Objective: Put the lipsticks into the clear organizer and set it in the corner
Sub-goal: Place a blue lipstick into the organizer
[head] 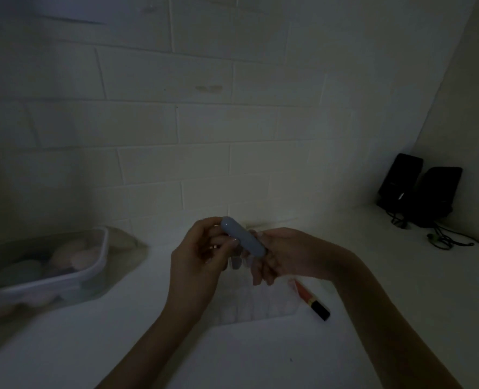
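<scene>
While my left hand [202,254] curls its fingers around the upper end of a pale blue lipstick tube [244,239], my right hand [277,256] pinches the lower end. Both hover just above the clear organizer [260,304], whose compartments are too dim to read. An orange lipstick [312,300] lies against the organizer's right side.

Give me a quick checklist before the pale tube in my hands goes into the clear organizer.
1. Pale blue tube held by both the left hand and right hand: ok.
2. Clear organizer sits below the hands on the counter: ok.
3. Free slot in the organizer: cannot tell, too dim.
4. Orange lipstick put away: not ok, lying beside the organizer.
5. Corner free: not ok, black speakers there.
</scene>
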{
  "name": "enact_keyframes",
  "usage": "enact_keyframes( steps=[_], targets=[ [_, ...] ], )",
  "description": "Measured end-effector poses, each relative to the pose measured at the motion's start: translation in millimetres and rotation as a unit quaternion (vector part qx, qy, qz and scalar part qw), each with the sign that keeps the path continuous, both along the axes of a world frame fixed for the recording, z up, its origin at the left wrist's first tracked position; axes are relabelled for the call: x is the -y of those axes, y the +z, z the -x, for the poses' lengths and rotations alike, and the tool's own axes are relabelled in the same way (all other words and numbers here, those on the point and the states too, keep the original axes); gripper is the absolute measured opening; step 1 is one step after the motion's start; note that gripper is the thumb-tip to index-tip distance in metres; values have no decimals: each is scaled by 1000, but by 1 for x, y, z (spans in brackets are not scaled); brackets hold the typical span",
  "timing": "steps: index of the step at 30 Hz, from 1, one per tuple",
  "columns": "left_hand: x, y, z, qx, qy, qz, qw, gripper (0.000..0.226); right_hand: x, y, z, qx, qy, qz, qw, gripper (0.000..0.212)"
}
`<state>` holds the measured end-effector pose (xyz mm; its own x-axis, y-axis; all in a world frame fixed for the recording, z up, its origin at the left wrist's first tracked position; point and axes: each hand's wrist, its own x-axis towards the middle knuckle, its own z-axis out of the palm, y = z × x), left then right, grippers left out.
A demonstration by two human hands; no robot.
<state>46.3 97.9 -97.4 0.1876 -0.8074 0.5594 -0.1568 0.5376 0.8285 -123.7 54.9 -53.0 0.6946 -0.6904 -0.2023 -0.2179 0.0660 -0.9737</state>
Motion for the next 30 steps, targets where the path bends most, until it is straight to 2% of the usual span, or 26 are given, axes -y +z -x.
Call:
enact_keyframes(
  steps=[2,4,6,8,11,15,20,26,30],
  targets=[
    [1,2,0,-40,-37,-20,998,25,1,-2,-2,5,0,-5,1000,41],
    [2,4,1,-65,-59,-38,995,23,1,-2,-2,-29,-2,9,1000,40],
    [2,6,1,-79,-73,-51,993,23,3,1,0,-89,-29,66,993,36],
    [1,6,0,-82,-82,-55,992,22,7,3,1,-111,-88,128,982,30],
    [3,4,-1,-72,-83,-55,992,20,7,10,1,-40,-150,164,974,23],
    [4,1,-1,-48,-49,-53,996,20,-2,15,-7,0,-124,180,976,4],
    [3,-2,-1,5,-18,-33,999,20,-3,8,-15,14,-136,185,973,7],
    [-2,-1,3,33,-37,-35,998,51,2,6,-7,79,-159,146,973,14],
    [-2,-2,4,29,-21,-28,999,53,5,5,-4,103,-163,127,973,15]
  ],
)
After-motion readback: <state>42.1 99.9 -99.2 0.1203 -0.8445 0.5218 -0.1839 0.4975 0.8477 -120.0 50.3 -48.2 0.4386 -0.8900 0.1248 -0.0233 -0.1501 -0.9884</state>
